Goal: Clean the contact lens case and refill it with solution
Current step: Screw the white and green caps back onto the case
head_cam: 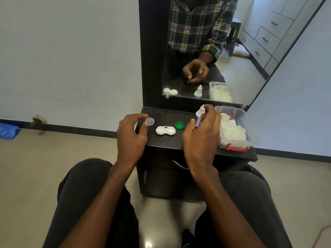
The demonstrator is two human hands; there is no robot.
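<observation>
Right hand (201,138) had its grip on the solution bottle (199,116): fingers curled round the body from behind, index finger up near the white nozzle, bottle upright at the back right of the worktop (164,142). Whether the bottle had left the surface could not be told; its base was hidden by the hand.

Left hand (131,135) pinched the clear cap (150,121) between thumb and forefinger at the worktop's left edge; remaining fingers loosely curled.

Contact lens case (165,130), white, lay flat on the worktop between the two hands, touching neither. Both wells uncovered and facing up. No liquid could be made out in them. Green cap (179,125) lay just beside the case, toward the bottle.

Judged step: caps off, case open, bottle being taken up, so start of the rinse or fill. Next move would call for bringing the nozzle over one well, tipping it down and squeezing gently, with the case steady.

Both forearms were bare and reached forward over the knees, wrists roughly level, palms down.

Clear plastic box (238,143) with red latch, holding white tissues, stood just right of the right hand. Mirror (250,68) behind reflected the hands.
</observation>
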